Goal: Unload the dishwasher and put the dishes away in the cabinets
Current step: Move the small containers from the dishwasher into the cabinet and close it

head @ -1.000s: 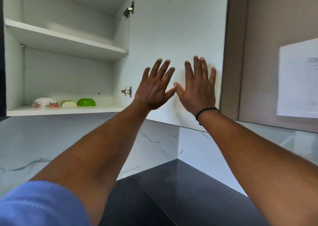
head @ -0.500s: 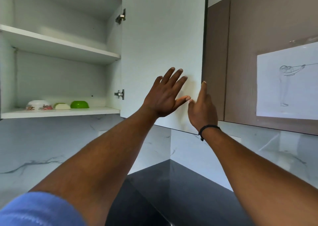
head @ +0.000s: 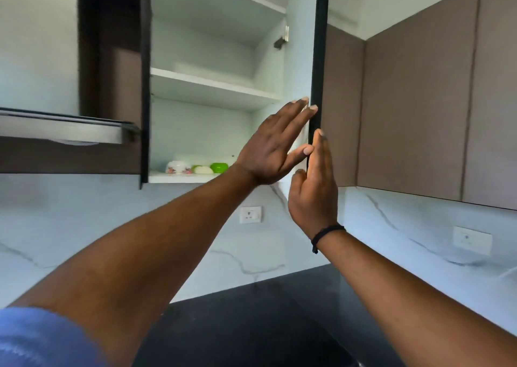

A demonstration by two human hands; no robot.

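Fingers of the left hand (head: 270, 145) lie straight against the cabinet door (head: 299, 67); beside them, the right hand (head: 314, 187) stays flat on its edge, likely steering its swing

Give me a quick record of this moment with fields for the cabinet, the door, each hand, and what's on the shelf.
cabinet: open, white inside, two shelves visible
door: seen nearly edge-on
left hand: flat, fingertips at the door's edge
right hand: flat, against the door's edge, black wristband
bottom shelf: patterned bowl, pale bowl, green bowl
counter: dark
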